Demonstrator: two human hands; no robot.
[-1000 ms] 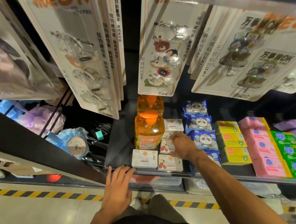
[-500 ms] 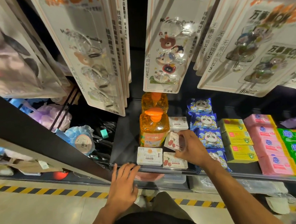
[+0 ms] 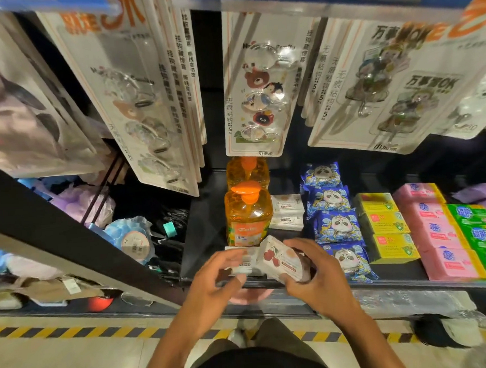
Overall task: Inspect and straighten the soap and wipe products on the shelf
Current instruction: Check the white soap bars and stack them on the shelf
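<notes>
Orange bottles point(image 3: 249, 214), two, behind cherry pack point(image 3: 281, 262) gripped by right hand point(image 3: 321, 276); left hand point(image 3: 213, 282) seemingly pinches white box point(image 3: 242, 265); four panda packs point(image 3: 337, 226) alongside.

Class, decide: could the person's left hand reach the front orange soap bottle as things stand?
Probably yes, once it frees itself. The front orange bottle stands just behind the left hand with nothing in between, but that hand appears to pinch a white box.
</notes>
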